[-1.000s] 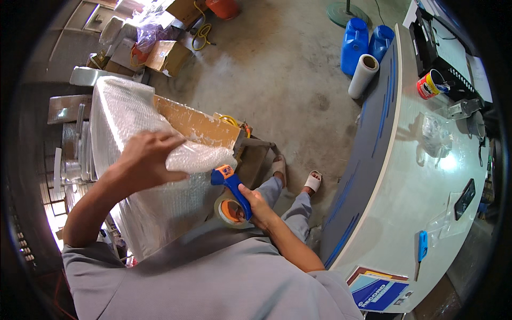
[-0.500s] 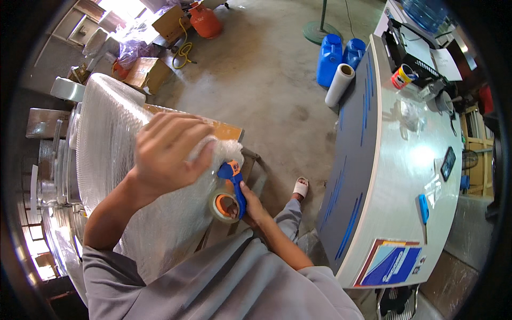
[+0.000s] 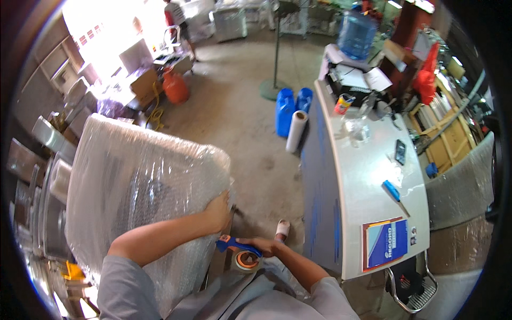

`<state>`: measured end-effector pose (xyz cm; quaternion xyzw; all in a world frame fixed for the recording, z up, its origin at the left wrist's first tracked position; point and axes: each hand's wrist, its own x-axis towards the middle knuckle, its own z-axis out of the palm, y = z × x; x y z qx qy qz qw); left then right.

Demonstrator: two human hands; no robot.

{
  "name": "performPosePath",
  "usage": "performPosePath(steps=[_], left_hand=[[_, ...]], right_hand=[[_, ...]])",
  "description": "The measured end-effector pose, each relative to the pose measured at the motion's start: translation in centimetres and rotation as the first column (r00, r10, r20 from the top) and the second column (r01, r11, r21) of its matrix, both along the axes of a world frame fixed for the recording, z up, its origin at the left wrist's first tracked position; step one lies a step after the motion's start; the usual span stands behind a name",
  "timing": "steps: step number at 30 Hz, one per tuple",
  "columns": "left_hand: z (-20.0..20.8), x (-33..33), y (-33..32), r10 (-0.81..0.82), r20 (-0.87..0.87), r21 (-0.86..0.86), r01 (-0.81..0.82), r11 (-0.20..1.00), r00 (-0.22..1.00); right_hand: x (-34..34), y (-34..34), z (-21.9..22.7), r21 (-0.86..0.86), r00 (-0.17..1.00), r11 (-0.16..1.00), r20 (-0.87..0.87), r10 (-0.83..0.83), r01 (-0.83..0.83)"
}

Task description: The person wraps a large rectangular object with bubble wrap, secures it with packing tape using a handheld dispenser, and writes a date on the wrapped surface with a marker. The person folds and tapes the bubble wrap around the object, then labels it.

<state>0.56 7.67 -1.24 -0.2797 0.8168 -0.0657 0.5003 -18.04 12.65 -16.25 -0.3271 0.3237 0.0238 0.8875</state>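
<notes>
- On the left, as I stand here: large package (image 3: 144, 170), sheathed in bubble wrap (image 3: 106, 213), presumably against knocks.
- Left hand (image 3: 217, 212): laid against the package's right edge, apparently to hold the wrap flat; whether its fingers pinch anything, I cannot tell.
- Blue tape dispenser (image 3: 234, 246): near that edge, its handle gripped by the closed right hand (image 3: 264, 245), seemingly for control.
- Film roll (image 3: 297, 130): on end beside the desk (image 3: 368, 165), likely to save space.
</notes>
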Motion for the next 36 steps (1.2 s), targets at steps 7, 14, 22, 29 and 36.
performPosePath(steps=[7,14,22,29,36], left_hand=[[-2.3,1.3,2.2,-0.122,0.021,0.043,0.121,0.992,0.992],[7.8,-1.0,1.8,0.565,-0.195,0.576,-0.372,0.728,0.802],[16.0,-1.4,-11.4,0.511,-0.859,0.428,-0.506,0.749,0.029],[15.8,-2.2,-20.6,0.758,-0.289,0.943,-0.309,0.122,-0.585],[11.2,-1.8,-26.7,0.679,-0.118,0.939,-0.305,-0.162,-0.725]], right_hand=[[-0.3,-6.2,0.1,-0.719,0.596,-0.127,-0.649,0.473,-0.683],[-8.3,-4.4,6.2,-0.774,0.960,0.634,-0.183,-0.214,-0.007],[-7.0,-12.7,12.3,-0.732,0.776,0.364,0.349,-0.525,0.575],[-5.5,-22.8,14.3,-0.725,0.698,0.200,0.491,-0.521,0.659],[-5.2,-29.2,11.7,-0.699,0.793,0.407,0.399,-0.460,0.588]])
